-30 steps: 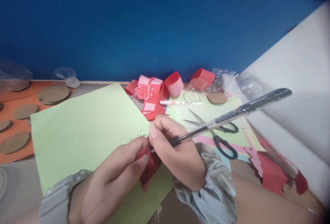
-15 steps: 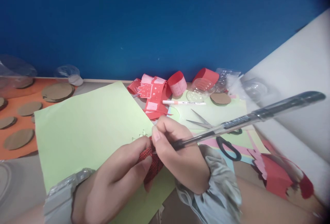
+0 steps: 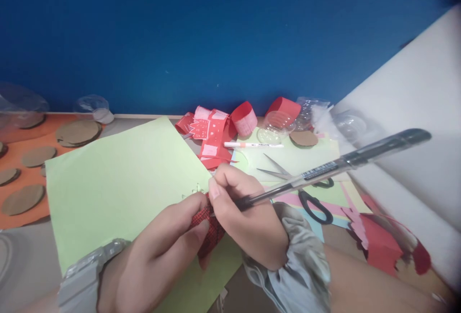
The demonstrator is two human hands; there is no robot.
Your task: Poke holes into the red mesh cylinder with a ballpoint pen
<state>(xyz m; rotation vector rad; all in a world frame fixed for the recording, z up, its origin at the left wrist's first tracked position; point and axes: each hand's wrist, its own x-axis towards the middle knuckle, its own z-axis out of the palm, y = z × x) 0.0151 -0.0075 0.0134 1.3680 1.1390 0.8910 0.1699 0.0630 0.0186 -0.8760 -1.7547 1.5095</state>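
Observation:
Between the fingers and thumb of my left hand (image 3: 158,241) is a red paper piece (image 3: 212,237) covered with a dark crisscross pattern. My right hand (image 3: 241,212) is closed at the piece's upper edge, thumb and forefinger pinched together there. A clear-barrelled black pen (image 3: 324,169) lies across that hand, its capped end sticking out to the right. The pen's tip is hidden, and so is the part of the red piece behind my fingers. Under both hands lies a large light green sheet (image 3: 118,188) with small jagged marks or cuts near my fingertips.
Black-handled scissors (image 3: 315,207) lie partly open on coloured paper at the right. Beyond are a white marker (image 3: 252,145), red paper shapes (image 3: 216,130) and clear plastic cups (image 3: 277,123). Cardboard discs (image 3: 77,133) rest on orange paper (image 3: 21,164) at left. A blue wall (image 3: 216,39) stands behind.
The whole view has shifted slightly, things appearing a little further left and lower. My hands keep the same hold, and the pen's far end has dipped slightly.

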